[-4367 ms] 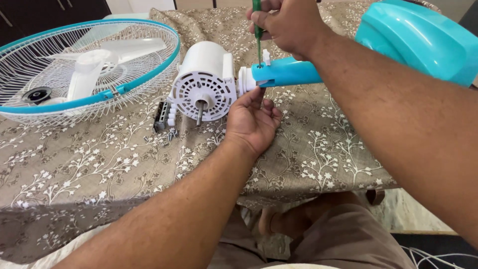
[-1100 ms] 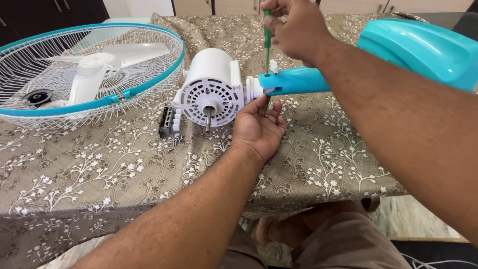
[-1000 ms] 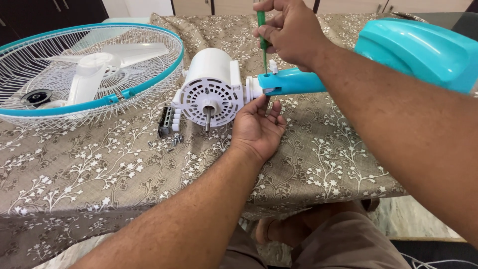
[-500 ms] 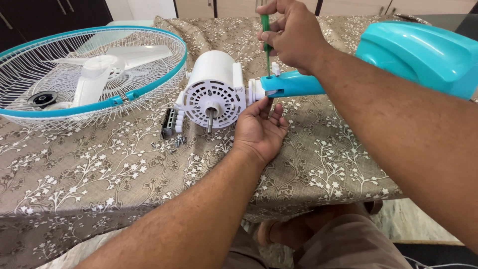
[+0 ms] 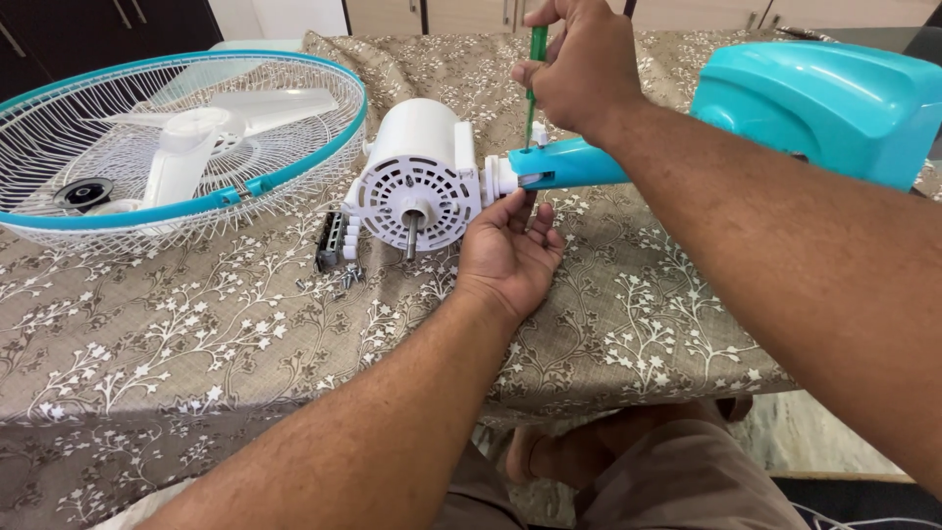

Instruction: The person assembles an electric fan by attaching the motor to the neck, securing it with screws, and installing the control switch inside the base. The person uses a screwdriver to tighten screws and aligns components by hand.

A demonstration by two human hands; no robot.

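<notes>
Two hands busy. Wire fan guard with teal rim [image 5: 147, 157] far left, ribbed white plastic motor housing [image 5: 417, 172] mid-counter. Left hand [image 5: 510, 250], fingers loosely curled, props glossy teal neck [image 5: 569, 162] from below. Right hand [image 5: 579, 64] pinches slim green screwdriver [image 5: 535, 69]; keep it vertical, press firmly.

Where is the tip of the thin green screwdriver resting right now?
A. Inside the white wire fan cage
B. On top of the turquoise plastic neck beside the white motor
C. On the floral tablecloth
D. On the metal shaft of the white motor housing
B: the right hand holds the thin green screwdriver upright, its tip down on the turquoise plastic neck, beside the white motor housing.
</notes>
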